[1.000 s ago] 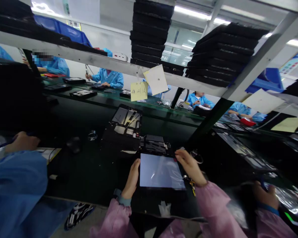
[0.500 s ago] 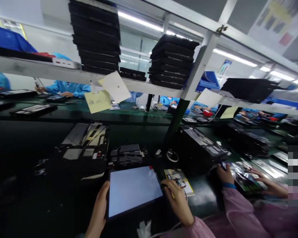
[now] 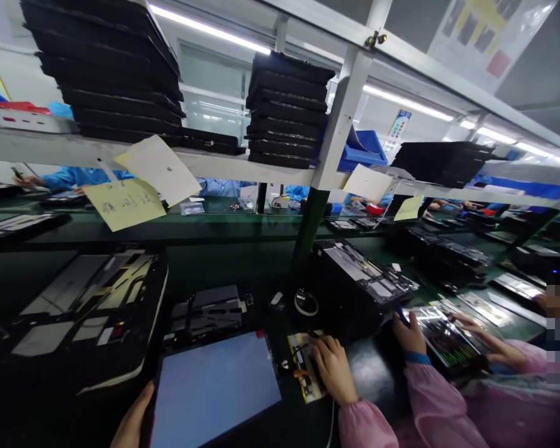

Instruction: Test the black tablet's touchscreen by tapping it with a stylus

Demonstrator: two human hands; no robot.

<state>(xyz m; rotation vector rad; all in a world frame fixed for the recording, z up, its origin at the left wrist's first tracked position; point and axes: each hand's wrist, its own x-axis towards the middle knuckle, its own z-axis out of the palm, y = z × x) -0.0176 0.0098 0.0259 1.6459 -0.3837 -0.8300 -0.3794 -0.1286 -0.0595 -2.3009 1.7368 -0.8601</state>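
Observation:
A tablet (image 3: 214, 386) with a lit, pale blue-white screen and a small red mark at its top edge lies tilted in front of me. My left hand (image 3: 134, 418) grips its left edge, partly cut off by the frame. To the right of the tablet is a small yellow-edged circuit board (image 3: 303, 368) with an orange flex strip. My right hand (image 3: 332, 367), in a pink sleeve, has its fingers bent over the board's right side, thumb hidden. A white cable runs down below that hand.
Opened tablet bodies (image 3: 98, 292) lie at left, and black parts (image 3: 210, 311) sit behind the tablet. A tall device stack (image 3: 364, 274) stands right of a post (image 3: 310, 230). At right, a co-worker's hands (image 3: 410, 336) hold another tablet (image 3: 443, 339). Black trays (image 3: 284, 112) fill the shelf above.
My right hand has left the tablet's right edge and come over the circuit board. The view has shifted, so the tablet appears lower and further left, still in my left hand.

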